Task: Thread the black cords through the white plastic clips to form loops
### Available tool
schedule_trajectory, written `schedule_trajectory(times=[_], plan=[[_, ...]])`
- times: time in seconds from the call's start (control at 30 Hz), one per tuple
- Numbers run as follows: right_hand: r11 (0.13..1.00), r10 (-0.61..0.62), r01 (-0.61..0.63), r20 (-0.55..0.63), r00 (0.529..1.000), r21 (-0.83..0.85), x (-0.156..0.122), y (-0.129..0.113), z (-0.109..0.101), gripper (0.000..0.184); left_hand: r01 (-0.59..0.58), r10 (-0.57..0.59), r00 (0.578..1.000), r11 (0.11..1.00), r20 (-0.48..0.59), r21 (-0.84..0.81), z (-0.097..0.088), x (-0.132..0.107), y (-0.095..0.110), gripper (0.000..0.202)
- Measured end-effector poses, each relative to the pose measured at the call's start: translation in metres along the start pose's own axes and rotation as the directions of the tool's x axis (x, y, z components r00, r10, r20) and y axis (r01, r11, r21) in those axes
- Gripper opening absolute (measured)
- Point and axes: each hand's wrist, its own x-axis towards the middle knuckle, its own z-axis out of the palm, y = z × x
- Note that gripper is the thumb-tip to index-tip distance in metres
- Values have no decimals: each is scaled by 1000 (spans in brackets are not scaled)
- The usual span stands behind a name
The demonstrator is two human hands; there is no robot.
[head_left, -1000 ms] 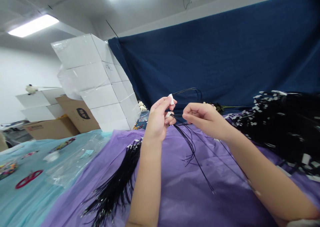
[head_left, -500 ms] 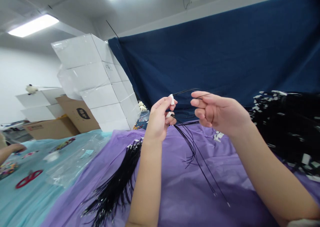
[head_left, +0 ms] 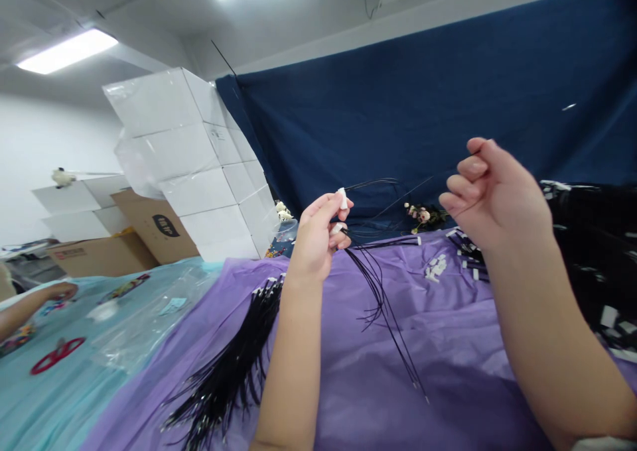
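Observation:
My left hand (head_left: pixel 318 229) is closed in the middle, pinching a white tag (head_left: pixel 343 199) between thumb and forefinger. A second white piece (head_left: pixel 338 228) sits lower among its curled fingers. Thin black cords (head_left: pixel 379 290) run out from this hand; some loop to the right, others hang down to metal-looking tips. Raised to the right, my right hand (head_left: pixel 490 189) is closed in a pinch. One thin black cord (head_left: pixel 415 189) stretches from the left hand up toward that pinch, blurred against the dark cloth. A small pale tip (head_left: pixel 568 107) hangs in the air beyond.
A bundle of black cords (head_left: pixel 231 365) lies on the purple cloth (head_left: pixel 378 398) at left. Loose white pieces (head_left: pixel 436 267) and a dark cord pile (head_left: pixel 592 258) are at right. Red-handled scissors (head_left: pixel 58 355) and another person's hand (head_left: pixel 60 291) are far left, near white boxes (head_left: pixel 209 192).
My right hand has moved right and up, away from my left hand, and its fingers have closed tighter. One long hanging cord has swung up. The other person's hand has shifted right.

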Motion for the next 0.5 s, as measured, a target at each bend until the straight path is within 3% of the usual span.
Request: schedule_trajectory(times=[0.13, 0.2, 0.37, 0.5], plan=[[988, -119, 128, -107, 987, 84, 2, -4, -4, 8, 10, -10, 1000, 1000, -3, 11, 1, 0, 0, 25], [986, -134, 143, -103, 986, 84, 1, -3, -3, 9, 18, -18, 1000, 1000, 2, 21, 2, -1, 0, 25], [979, -187, 191, 61, 980, -69, -8, 6, 5, 15, 24, -25, 999, 998, 25, 60, 3, -1, 2, 24], [916, -273, 324, 223, 936, -237, -19, 12, 11, 23, -3, -1, 998, 997, 56, 73, 2, -2, 1, 23]])
